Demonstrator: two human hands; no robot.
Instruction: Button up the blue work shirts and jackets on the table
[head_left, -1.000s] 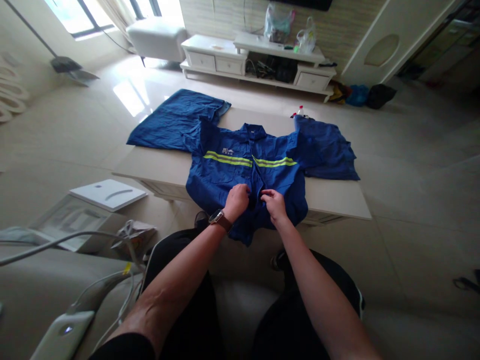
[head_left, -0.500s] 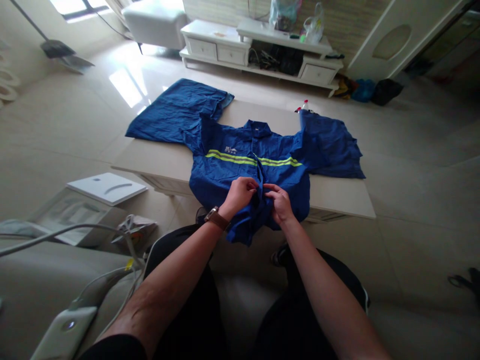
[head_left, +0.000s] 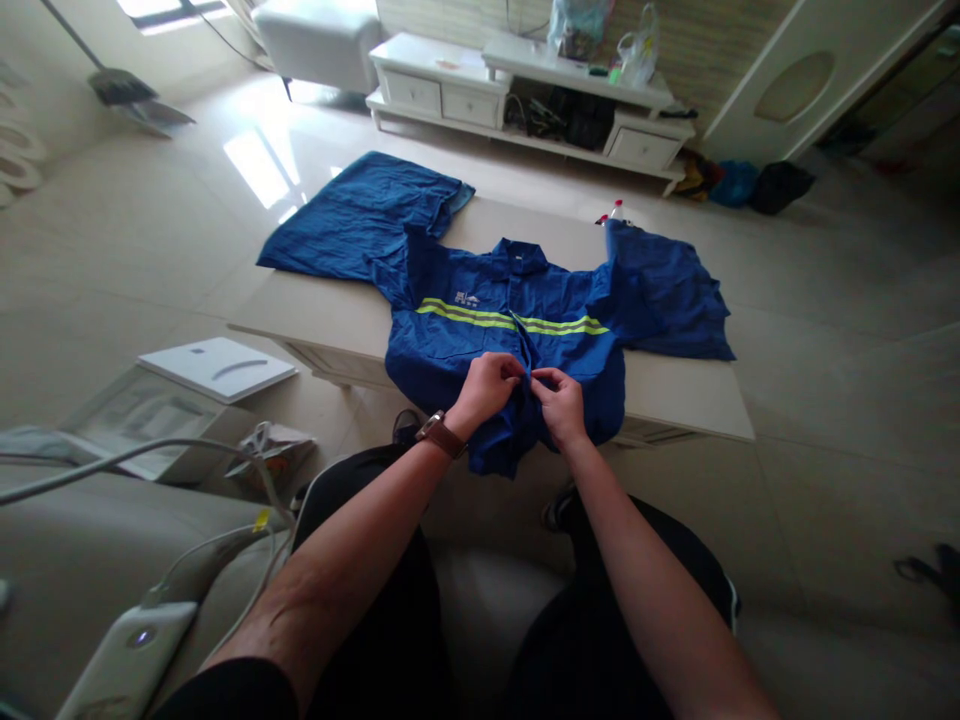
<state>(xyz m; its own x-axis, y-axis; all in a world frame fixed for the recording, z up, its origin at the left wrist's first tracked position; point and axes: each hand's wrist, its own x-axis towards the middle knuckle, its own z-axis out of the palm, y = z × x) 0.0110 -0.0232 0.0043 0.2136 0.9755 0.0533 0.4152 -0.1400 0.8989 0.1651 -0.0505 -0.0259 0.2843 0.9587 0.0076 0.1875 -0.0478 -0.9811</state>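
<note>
From my head I look down at my blue shirt (head_left: pixel 442 345), lying on the pale table (head_left: pixel 682 395) with its sleeves out to both sides. Its bottom hangs over the edge near me. My left hand (head_left: pixel 491 388) pinches the front edge of the shirt, and my right hand (head_left: pixel 561 402) pinches it just beside. My fingers hide the bit between them, so I can't see it well. A bottle with a red cap (head_left: pixel 617 211) peeks out behind the right sleeve. On my left there's a flat white box (head_left: pixel 219 368), a gray cord (head_left: pixel 150 447) and a white gadget (head_left: pixel 131 655). Far off stand a long white cabinet (head_left: pixel 472 107) and a gray seat (head_left: pixel 319 45), with a blue bag (head_left: pixel 733 184) and a black bag (head_left: pixel 781 187) on the floor.
</note>
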